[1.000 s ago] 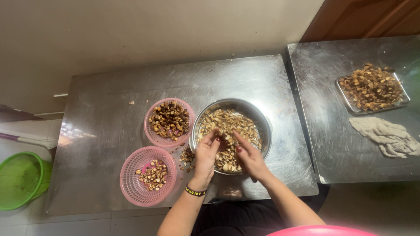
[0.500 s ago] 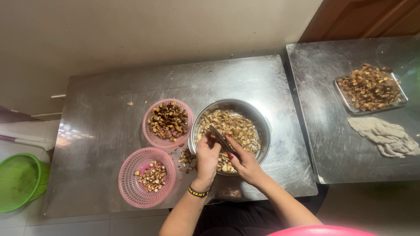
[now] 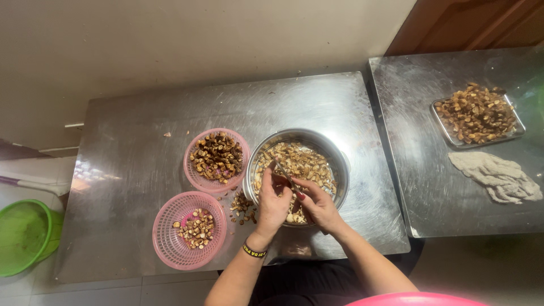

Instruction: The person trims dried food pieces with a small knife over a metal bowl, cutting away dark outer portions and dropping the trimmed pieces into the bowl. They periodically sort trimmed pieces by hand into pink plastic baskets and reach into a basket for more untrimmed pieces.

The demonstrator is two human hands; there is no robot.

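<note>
at the far left edge of the frame, low down, sits a round green plastic tub [image 3: 22, 237], off the table. right of it, the large scratched stainless steel table [image 3: 136, 164] fills the middle of the frame. in its lower left part lies a pink plastic mesh basket [image 3: 169, 249] with a few brown cut pieces, and just above and right of it a second pink mesh basket [image 3: 195, 175] heaped with darker pieces. a small scatter of loose brown pieces [image 3: 242, 205] lies on the steel between the baskets and the round steel bowl [image 3: 340, 170], which is full of tan and brown pieces. over the bowl's near side the left hand [image 3: 273, 205], a dark beaded bracelet [image 3: 254, 251] at its wrist, pinches a small piece, fingers curled close. touching it, the right hand [image 3: 318, 207] is closed around a thin knife [image 3: 283, 173] whose blade points toward the upper left. on the second steel table [image 3: 419, 187] at the right stands a rectangular metal tray [image 3: 442, 126] of brown pieces, and below it a crumpled grey cloth [image 3: 498, 177].
</note>
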